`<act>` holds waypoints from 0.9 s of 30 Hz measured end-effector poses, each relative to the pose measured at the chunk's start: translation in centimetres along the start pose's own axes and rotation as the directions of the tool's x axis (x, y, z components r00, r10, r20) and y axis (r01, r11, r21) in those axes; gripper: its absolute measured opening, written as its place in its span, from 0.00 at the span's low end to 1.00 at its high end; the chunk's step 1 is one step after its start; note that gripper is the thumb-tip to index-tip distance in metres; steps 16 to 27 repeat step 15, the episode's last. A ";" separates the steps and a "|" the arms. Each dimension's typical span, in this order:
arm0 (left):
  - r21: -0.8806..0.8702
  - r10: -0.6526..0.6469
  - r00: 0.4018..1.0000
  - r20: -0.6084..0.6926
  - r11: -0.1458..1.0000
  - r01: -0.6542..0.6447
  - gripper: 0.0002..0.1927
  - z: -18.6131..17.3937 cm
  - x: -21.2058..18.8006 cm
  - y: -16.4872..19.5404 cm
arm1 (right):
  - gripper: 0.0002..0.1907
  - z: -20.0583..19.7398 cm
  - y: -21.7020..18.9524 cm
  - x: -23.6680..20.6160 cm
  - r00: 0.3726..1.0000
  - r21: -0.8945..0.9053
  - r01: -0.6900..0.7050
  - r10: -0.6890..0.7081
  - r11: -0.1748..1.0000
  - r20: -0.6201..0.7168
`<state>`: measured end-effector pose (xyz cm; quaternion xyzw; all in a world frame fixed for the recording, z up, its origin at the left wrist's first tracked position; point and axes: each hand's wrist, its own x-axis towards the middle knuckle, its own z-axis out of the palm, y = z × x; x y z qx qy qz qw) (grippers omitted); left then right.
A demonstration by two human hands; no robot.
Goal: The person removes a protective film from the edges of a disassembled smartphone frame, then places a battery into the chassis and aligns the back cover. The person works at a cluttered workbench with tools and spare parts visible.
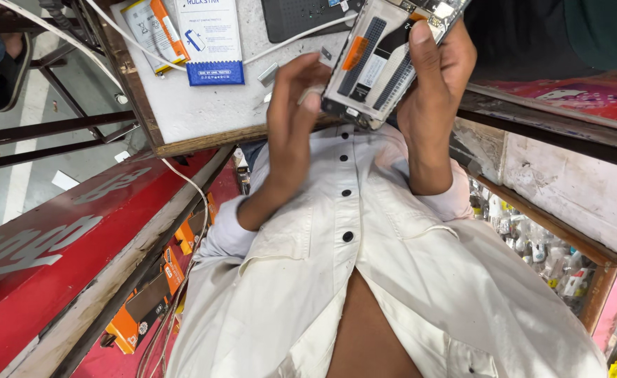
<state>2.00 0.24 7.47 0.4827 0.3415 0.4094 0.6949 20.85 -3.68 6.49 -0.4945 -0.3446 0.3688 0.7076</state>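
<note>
My right hand (pixel 434 77) grips an opened phone (pixel 378 59) with its back cover off. Dark boards, an orange strip and a white label show inside, and my thumb lies across its upper part. I hold the phone tilted above the front edge of the white worktop (pixel 203 105). My left hand (pixel 291 119) is slightly blurred, with curled fingers spread apart. Its fingertips touch the phone's lower left edge. I cannot tell whether a small pale piece sits between those fingertips. My white buttoned shirt (pixel 350 266) fills the lower part of the view.
On the worktop lie a white and blue battery packet (pixel 210 38), an orange and white battery (pixel 151 28), a white cable (pixel 287 38), a black mat (pixel 301 17) and small metal bits (pixel 268 73). A red counter (pixel 57 252) runs at the left above orange boxes (pixel 147 301). A shelf of small bottles (pixel 546 255) is at the right.
</note>
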 end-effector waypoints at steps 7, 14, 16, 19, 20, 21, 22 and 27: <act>-0.136 -0.300 0.918 0.258 0.930 0.342 0.15 -0.9 1.8 -0.7 | 0.13 0.2 0.0 -0.8 0.989 -0.316 0.146 -0.149 0.937 0.014; -0.185 -0.273 0.919 0.284 0.925 0.332 0.19 -0.8 1.5 -1.4 | 0.15 0.9 -0.1 -0.7 0.988 -0.256 0.135 -0.149 0.957 -0.038; -0.182 -0.272 0.920 0.282 0.926 0.330 0.20 -0.8 1.4 -1.6 | 0.15 1.1 -0.2 -0.7 0.990 -0.247 0.120 -0.136 0.962 -0.048; -0.182 -0.272 0.920 0.282 0.926 0.330 0.20 -0.8 1.4 -1.6 | 0.15 1.1 -0.2 -0.7 0.990 -0.247 0.120 -0.136 0.962 -0.048; -0.182 -0.272 0.920 0.282 0.926 0.330 0.20 -0.8 1.4 -1.6 | 0.15 1.1 -0.2 -0.7 0.990 -0.247 0.120 -0.136 0.962 -0.048; -0.182 -0.272 0.920 0.282 0.926 0.330 0.20 -0.8 1.4 -1.6 | 0.15 1.1 -0.2 -0.7 0.990 -0.247 0.120 -0.136 0.962 -0.048; -0.182 -0.272 0.920 0.282 0.926 0.330 0.20 -0.8 1.4 -1.6 | 0.15 1.1 -0.2 -0.7 0.990 -0.247 0.120 -0.136 0.962 -0.048; -0.182 -0.272 0.920 0.282 0.926 0.330 0.20 -0.8 1.4 -1.6 | 0.15 1.1 -0.2 -0.7 0.990 -0.247 0.120 -0.136 0.962 -0.048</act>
